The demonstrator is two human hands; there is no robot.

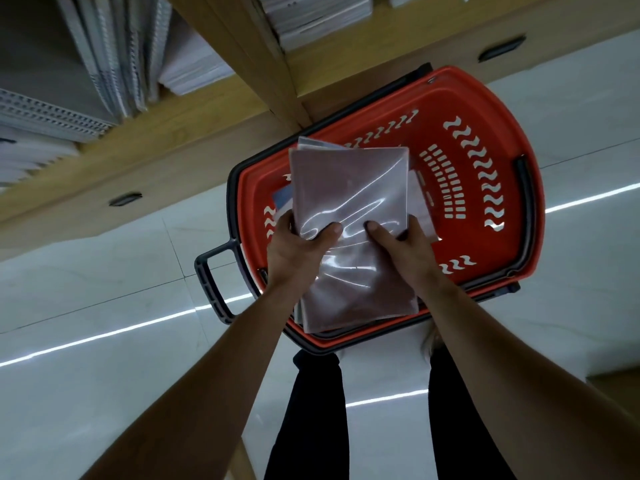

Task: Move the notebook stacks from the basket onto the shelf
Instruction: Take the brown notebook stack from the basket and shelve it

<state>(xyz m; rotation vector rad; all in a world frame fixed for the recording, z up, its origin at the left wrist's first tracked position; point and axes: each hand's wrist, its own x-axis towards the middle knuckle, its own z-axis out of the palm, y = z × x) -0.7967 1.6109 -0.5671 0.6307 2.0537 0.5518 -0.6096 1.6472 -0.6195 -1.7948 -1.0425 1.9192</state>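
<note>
A stack of notebooks (349, 188) with a glossy reddish-brown plastic-wrapped cover is held above the red basket (485, 140). My left hand (298, 247) grips its left edge, thumb on top. At the right edge my right hand (401, 244) grips it, thumb pressed on the cover. More notebooks lie underneath in the basket, mostly hidden. The wooden shelf (194, 133) runs along the top left, with spiral notebooks (114, 64) and paper stacks on it.
The basket sits on a pale tiled floor (104, 306) with its grey handle (211, 282) sticking out to the left. A wooden divider (256, 60) splits the shelf; white stacks (318, 19) fill the right bay. My legs stand below the basket.
</note>
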